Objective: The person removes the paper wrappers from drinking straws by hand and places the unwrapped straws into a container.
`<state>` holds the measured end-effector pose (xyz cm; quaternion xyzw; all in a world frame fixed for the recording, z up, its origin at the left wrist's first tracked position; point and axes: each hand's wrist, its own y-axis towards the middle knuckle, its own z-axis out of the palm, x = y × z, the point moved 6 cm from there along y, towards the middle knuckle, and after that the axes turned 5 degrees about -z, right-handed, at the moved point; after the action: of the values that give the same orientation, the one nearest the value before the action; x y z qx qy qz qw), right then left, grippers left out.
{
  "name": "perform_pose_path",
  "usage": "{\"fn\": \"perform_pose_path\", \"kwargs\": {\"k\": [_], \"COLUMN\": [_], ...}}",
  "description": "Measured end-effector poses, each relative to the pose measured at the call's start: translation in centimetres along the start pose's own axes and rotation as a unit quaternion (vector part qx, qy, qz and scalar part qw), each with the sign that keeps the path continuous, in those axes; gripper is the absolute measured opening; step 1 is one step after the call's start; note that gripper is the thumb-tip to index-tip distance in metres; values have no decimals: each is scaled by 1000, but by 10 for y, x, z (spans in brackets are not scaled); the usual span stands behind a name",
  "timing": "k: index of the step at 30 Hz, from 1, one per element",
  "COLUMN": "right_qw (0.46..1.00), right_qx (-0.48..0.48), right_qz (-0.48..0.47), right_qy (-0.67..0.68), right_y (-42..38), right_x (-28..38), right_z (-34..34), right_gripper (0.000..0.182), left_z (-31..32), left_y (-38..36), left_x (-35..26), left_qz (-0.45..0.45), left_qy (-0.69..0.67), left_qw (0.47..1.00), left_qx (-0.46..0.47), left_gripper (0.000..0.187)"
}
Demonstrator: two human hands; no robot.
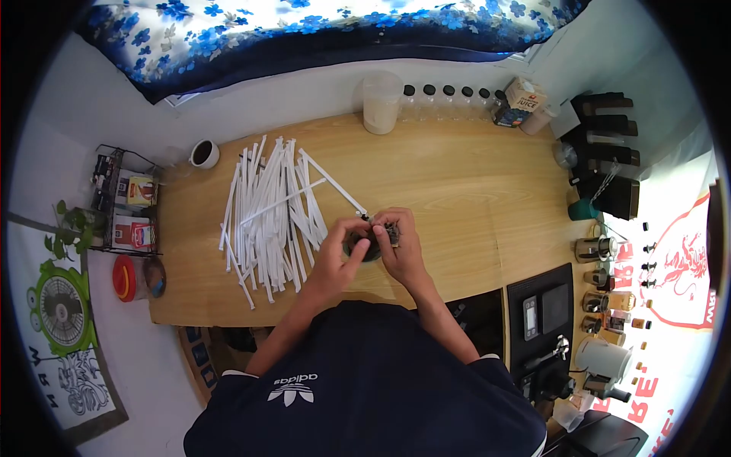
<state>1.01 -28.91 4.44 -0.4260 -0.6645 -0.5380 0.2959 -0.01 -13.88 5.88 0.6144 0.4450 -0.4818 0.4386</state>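
Navy cloth shirt (358,381) nearest, bare hands (331,259) meet at a dark, rounded container (372,254), grip unclear.

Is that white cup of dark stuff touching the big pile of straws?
Apart. The head view shows a strip of bare table between the white cup and the pile of straws.

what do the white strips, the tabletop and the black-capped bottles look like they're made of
The white strips look like matte paper, crisp and straight, though possibly plastic. The tabletop shows pale, satiny grain: wood or laminate. The black-capped bottles are see-through and smooth, so clear plastic or glass.
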Motion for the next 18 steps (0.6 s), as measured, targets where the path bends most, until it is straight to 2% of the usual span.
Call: {"fn": "perform_pose_path", "kwargs": {"k": [1, 4, 5, 7, 8, 11, 18], "right_qw": [1000, 999, 997, 997, 997, 997, 998], "right_qx": [3, 12, 14, 21, 25, 31, 19], "right_qz": [-5, -46, -64, -66, -66, -64, -57], "right_qy": [7, -18, -31, -32, -36, -39, -18], "right_y": [0, 5, 6, 8, 9, 11, 14], "right_x": [-2, 6, 9, 8, 8, 7, 9], "right_z": [1, 2, 2, 3, 3, 2, 0], "right_gripper": [21, 12, 11, 12, 13, 14, 10], "left_z": [-6, -46, -58, -83, -94, -116, -113], "left_y": [1, 9, 10, 10, 7, 1, -22], "left_x": [3, 16, 24, 36, 45, 73, 80], "left_qz": [0, 0, -2, 25, 24, -33, -43], "left_qy": [1, 169, 171, 303, 305, 424, 430], "left_qw": [1000, 980, 980, 940, 939, 897, 892], "left_qx": [-4, -103, -106, -155, -156, -121, -136], "left_gripper": [28, 23, 23, 20, 20, 18, 21]}}
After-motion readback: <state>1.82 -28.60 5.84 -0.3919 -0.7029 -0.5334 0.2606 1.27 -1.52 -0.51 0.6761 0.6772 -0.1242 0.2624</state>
